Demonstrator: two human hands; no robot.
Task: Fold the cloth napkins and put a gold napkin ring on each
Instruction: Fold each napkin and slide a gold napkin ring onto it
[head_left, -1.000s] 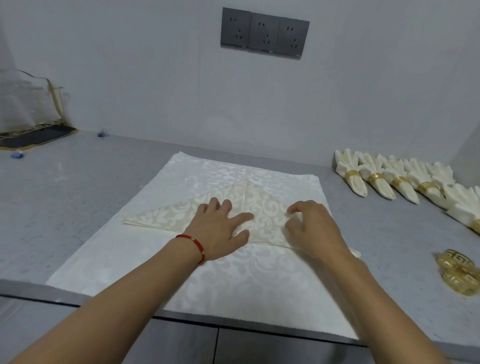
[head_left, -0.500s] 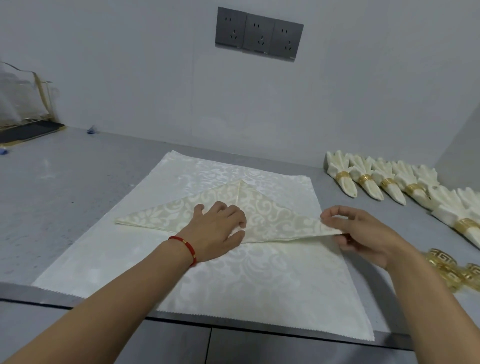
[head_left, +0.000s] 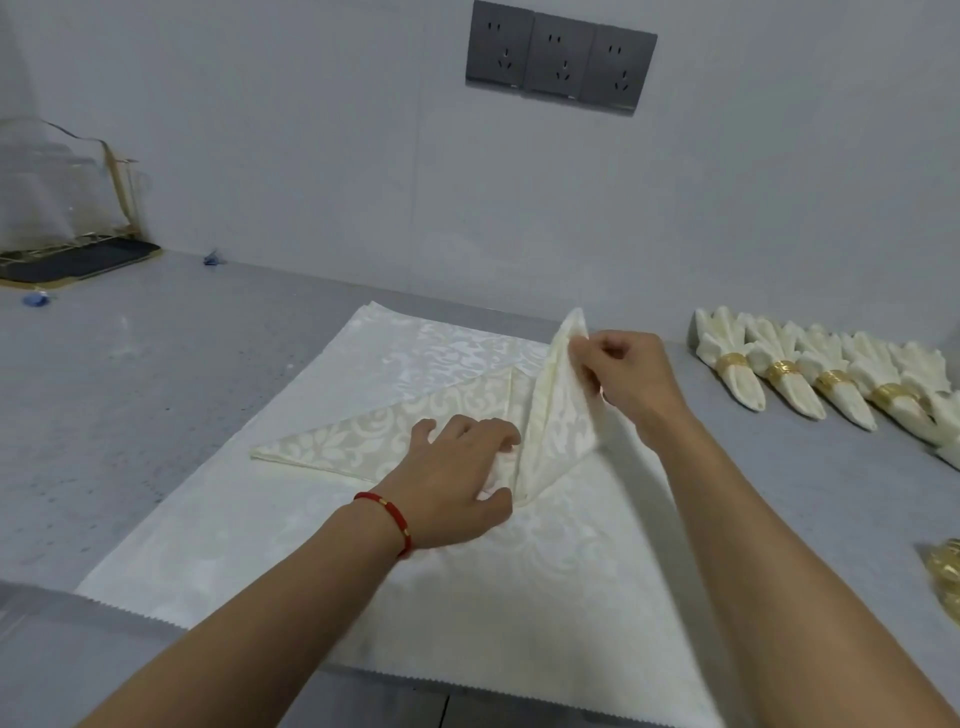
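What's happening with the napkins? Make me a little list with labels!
Left hand: left hand presses flat on the triangle napkin, holding its middle down.
Right hand: right hand pinches the napkin's right corner, lifted up off the table.
Underneath: a big white cloth spread on the grey table.
Finished napkins: a row of folded napkins wearing gold rings, at the right.
Spare rings: loose gold rings at the right edge.
Wall: three grey sockets.
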